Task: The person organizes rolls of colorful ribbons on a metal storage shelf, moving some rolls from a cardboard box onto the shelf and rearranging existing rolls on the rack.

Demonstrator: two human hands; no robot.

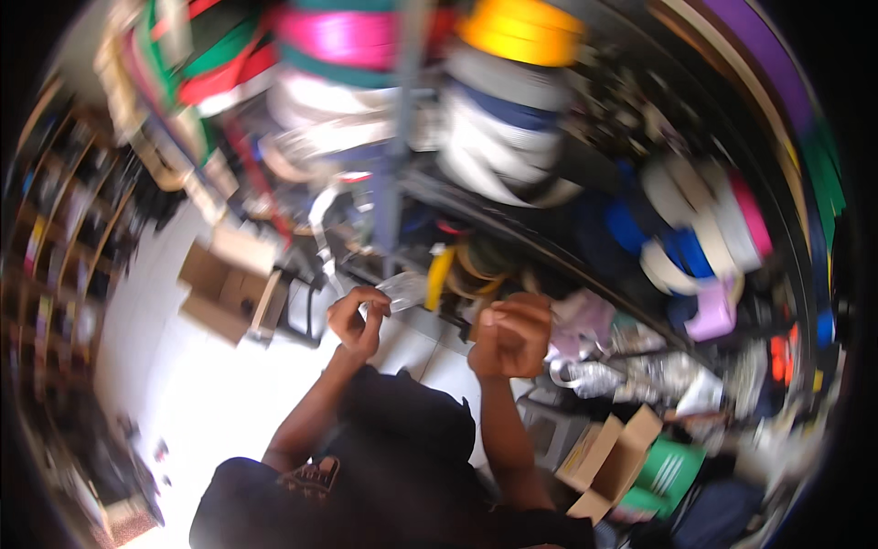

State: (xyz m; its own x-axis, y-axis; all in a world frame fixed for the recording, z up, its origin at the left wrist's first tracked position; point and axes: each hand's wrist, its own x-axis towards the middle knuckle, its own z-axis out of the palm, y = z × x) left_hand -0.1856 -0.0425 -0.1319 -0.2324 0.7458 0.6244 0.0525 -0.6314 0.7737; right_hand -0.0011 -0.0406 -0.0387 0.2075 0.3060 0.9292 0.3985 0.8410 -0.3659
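Both hands are raised in front of my chest, apart from each other. My left hand [358, 322] has its thumb and forefinger curled together on what looks like the edge of a clear, crumpled plastic piece [404, 290]. My right hand [512, 337] is closed with the fingers folded in and the thumb up against them. Anything inside that fist is hidden. Behind the hands, a yellow strip [440, 277] hangs by dark rolls on a low shelf.
Shelving with stacked rolls of ribbon or strap [508, 119] fills the space ahead. An open cardboard box [229, 291] lies at left; another box [608, 462] stands at lower right beside a green package [672, 471]. Clear plastic bags [640, 377] are heaped at right.
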